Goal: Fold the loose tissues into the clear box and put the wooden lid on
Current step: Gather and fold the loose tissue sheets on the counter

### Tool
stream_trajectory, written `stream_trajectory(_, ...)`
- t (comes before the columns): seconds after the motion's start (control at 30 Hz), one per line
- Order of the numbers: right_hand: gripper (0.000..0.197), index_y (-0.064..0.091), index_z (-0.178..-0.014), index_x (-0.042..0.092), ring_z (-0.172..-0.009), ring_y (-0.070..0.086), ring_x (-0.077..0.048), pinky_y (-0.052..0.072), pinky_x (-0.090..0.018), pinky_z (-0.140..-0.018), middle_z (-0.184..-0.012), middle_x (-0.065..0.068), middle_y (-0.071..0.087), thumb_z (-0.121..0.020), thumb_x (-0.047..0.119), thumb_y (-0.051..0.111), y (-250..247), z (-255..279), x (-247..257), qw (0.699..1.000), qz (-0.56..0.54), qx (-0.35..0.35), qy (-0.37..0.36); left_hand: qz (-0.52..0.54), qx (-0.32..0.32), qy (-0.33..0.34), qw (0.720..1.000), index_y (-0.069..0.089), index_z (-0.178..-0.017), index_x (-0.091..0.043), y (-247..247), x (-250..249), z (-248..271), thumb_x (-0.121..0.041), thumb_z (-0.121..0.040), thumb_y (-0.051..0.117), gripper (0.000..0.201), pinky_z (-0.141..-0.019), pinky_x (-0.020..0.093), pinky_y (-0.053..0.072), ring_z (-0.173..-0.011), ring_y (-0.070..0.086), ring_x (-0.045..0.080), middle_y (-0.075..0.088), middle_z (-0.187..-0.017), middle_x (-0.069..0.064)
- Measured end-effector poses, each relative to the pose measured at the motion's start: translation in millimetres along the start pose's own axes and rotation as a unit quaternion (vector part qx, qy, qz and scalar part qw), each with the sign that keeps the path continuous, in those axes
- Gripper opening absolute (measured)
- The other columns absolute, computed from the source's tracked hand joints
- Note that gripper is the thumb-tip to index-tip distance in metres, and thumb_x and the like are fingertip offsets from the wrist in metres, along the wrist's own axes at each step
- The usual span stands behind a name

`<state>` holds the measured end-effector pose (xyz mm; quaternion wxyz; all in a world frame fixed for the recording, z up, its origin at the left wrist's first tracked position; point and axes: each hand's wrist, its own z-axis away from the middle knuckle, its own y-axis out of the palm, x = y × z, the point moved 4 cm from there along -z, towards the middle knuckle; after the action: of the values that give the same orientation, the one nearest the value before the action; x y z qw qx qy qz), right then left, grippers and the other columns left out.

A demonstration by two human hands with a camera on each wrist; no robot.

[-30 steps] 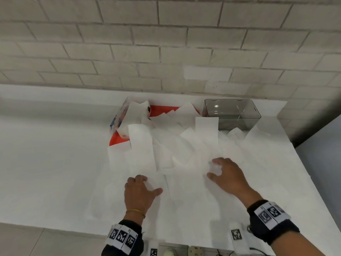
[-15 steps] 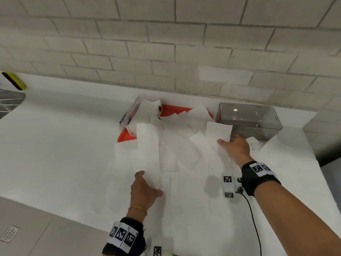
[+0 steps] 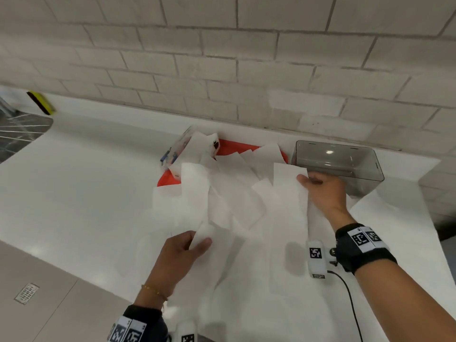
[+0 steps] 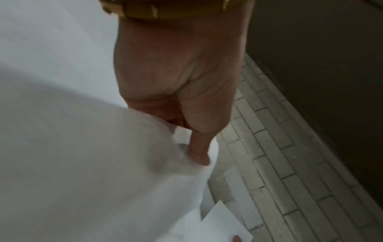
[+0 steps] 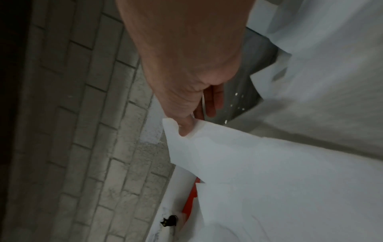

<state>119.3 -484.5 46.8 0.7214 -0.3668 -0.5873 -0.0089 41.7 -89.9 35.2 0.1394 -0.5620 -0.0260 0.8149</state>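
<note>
From the head view I have my right hand (image 3: 325, 191) at the right of centre, its grip pinching the far corner of a long tissue strip (image 3: 288, 193) just in front of the clear box (image 3: 345, 161), which sits empty at the upper right against the brick wall (image 3: 222, 58). My left hand (image 3: 182, 255), lower centre, pinches the near end of another tissue (image 3: 209, 233) between thumb and fingers. The rest of the loose tissues (image 3: 222, 198) lie spread over the white counter (image 3: 74, 193), partly covering an orange tray (image 3: 234, 148) and a tissue pack (image 3: 182, 149); I can't find the wooden lid in any view. To do this fold well, I'd judge that I should keep both pinches light, lift the sheet free of its neighbours so none drag along, and bring edge to edge squarely before creasing. In the left wrist view my left hand (image 4: 182, 91) has its thumb (image 4: 199, 150) pressed onto the sheet (image 4: 93, 163), fingers hidden beneath, so I'd hold that corner steady as the anchor. In the right wrist view my right hand (image 5: 186, 65) nips the very corner of the strip (image 5: 269, 172), with the box's wall (image 5: 248, 81) just beyond; such a thin hold could tear or slip, so I'd take a deeper bite before pulling.
</note>
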Motion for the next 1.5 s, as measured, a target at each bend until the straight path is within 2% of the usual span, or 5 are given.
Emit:
stream_trajectory(0.5,0.015,0.075,-0.099,0.012,-0.076,0.072,-0.013,0.054,-0.023,-0.067,-0.094,-0.006,0.081,-0.100,0.025,0.069,-21.5,80.6,99.9,0.941,-0.287,0.179,0.006,0.290,0.241,0.128,0.917,0.072,-0.128,-0.011,86.4,-135.5,-19.1,-0.012,-0.096,0.061,0.034,-0.103,0.036,0.055,-0.117,0.069,0.023,0.073,-0.127,0.011)
stream_trajectory(1.07,0.034,0.066,-0.120,0.008,-0.087,0.077,-0.023,0.058,-0.026,-0.070,-0.104,-0.015,0.080,-0.089,0.018,0.073,-0.4,120.0,91.8,0.907,-0.320,0.271,-0.030,0.268,0.172,0.135,0.938,0.075,-0.124,-0.009,82.1,-112.5,-37.8,-0.032,-0.092,0.074,0.039,-0.105,0.035,0.055,-0.126,0.067,0.022,0.068,-0.141,0.002)
stream_trajectory(1.33,0.033,0.064,-0.089,0.023,-0.076,0.071,-0.021,0.058,-0.033,-0.074,-0.096,-0.015,0.074,-0.089,-0.007,0.075,-9.1,126.2,99.7,0.933,-0.276,0.181,-0.143,0.332,0.122,0.109,0.929,0.073,-0.121,-0.004,82.5,-106.5,-41.1,-0.034,-0.089,0.067,0.045,-0.097,0.034,0.059,-0.125,0.068,0.034,0.072,-0.130,0.019)
stream_trajectory(1.43,0.009,0.073,-0.103,0.034,-0.093,0.069,-0.009,0.054,-0.029,-0.089,-0.101,0.014,0.074,-0.094,0.034,0.074,-10.3,136.8,103.6,0.933,-0.222,0.224,-0.176,0.339,0.097,0.102,0.930,0.069,-0.125,0.000,83.1,-108.0,-40.5,-0.032,-0.093,0.066,0.046,-0.095,0.034,0.059,-0.123,0.069,0.031,0.073,-0.128,0.019)
stream_trajectory(1.5,0.051,0.071,-0.119,0.033,-0.098,0.066,-0.003,0.052,-0.024,-0.093,-0.100,0.028,0.070,-0.083,0.069,0.067,-10.0,140.6,102.1,0.933,-0.197,0.254,-0.164,0.339,0.072,0.101,0.933,0.071,-0.121,-0.002,81.9,-110.6,-38.3,-0.032,-0.093,0.067,0.042,-0.092,0.033,0.060,-0.117,0.072,0.028,0.075,-0.123,0.016)
